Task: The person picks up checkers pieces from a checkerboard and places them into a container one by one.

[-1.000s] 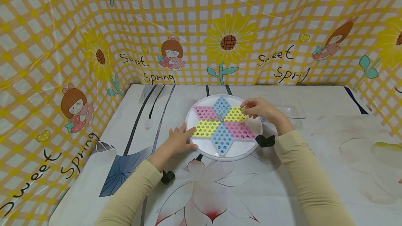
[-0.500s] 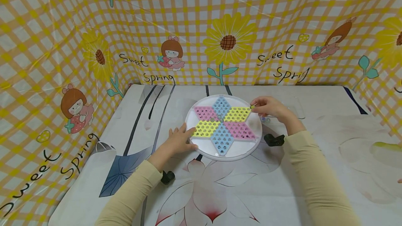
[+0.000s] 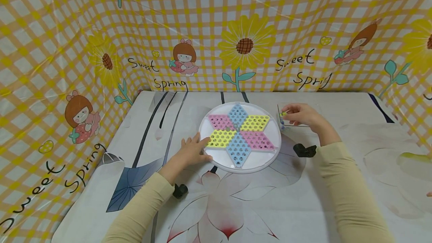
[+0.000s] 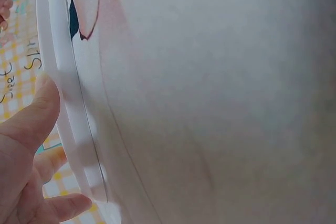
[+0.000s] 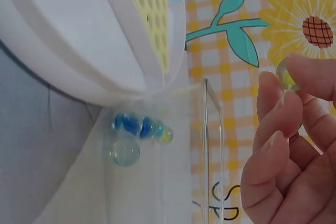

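Observation:
A round white Chinese checkers board with a star of pink, yellow and blue holed sections lies on the table. My left hand rests at its left side, fingers spread; in the left wrist view the thumb lies against the rim. To the right of the board, my right hand pinches a yellow-green glass marble between thumb and fingertips. The hand is over the clear plastic box, which holds several marbles, some blue and a larger pale one.
A few clear marbles sit near the star's centre. The table has a printed flower cover. A yellow checked cloth stands behind and along the left side. Black wrist camera mounts hang beside the forearms.
My right hand has moved right, from above the far yellow section, past the board's edge to the clear box, carrying the marble. The left hand has stayed in place.

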Demonstrator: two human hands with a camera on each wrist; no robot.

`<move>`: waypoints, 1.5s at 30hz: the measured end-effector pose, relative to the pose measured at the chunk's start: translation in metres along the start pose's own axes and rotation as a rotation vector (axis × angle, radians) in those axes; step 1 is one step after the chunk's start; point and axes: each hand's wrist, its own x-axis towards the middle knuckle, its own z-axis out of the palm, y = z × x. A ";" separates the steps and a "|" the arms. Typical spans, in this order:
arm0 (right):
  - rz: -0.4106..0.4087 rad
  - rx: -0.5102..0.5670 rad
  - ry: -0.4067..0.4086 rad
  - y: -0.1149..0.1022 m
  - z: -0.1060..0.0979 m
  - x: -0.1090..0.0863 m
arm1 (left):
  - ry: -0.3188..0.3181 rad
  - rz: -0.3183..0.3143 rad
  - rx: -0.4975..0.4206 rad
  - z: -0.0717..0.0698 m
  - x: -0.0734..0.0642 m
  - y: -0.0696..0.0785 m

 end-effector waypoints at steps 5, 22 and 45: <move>0.027 -0.006 -0.001 0.003 -0.003 0.000 | 0.005 0.000 0.005 0.000 0.000 0.000; 0.055 0.013 0.013 0.022 -0.016 -0.005 | -0.004 -0.005 0.016 0.001 0.003 -0.001; 0.128 0.001 0.029 0.033 -0.027 -0.012 | -0.005 -0.003 0.001 0.001 0.001 -0.002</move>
